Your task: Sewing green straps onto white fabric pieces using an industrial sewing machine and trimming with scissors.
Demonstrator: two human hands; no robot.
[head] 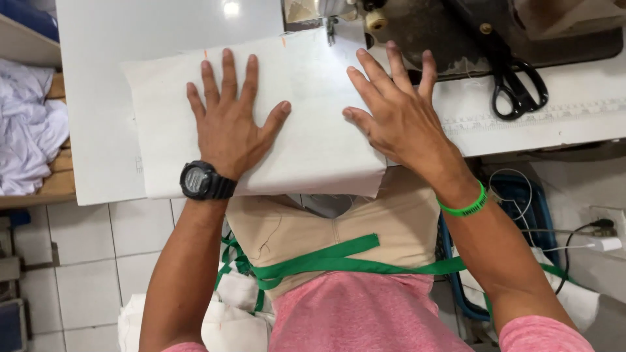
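Both hands lie flat with fingers spread on a folded white fabric piece point(306, 111), which fills the upper middle of the frame on the white counter point(98, 98). Left hand point(228, 124) presses its centre; right hand point(394, 114) presses the right edge just below the sewing machine needle point(331, 29), apparently to keep the cloth smooth and steady there. Black scissors point(515, 78) rest at upper right, apart from both.

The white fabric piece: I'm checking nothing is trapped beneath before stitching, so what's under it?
The white fabric piece lies on the white sewing table, both hands pressing flat: left hand, right hand. Its near edge overhangs. Anything beneath is covered.
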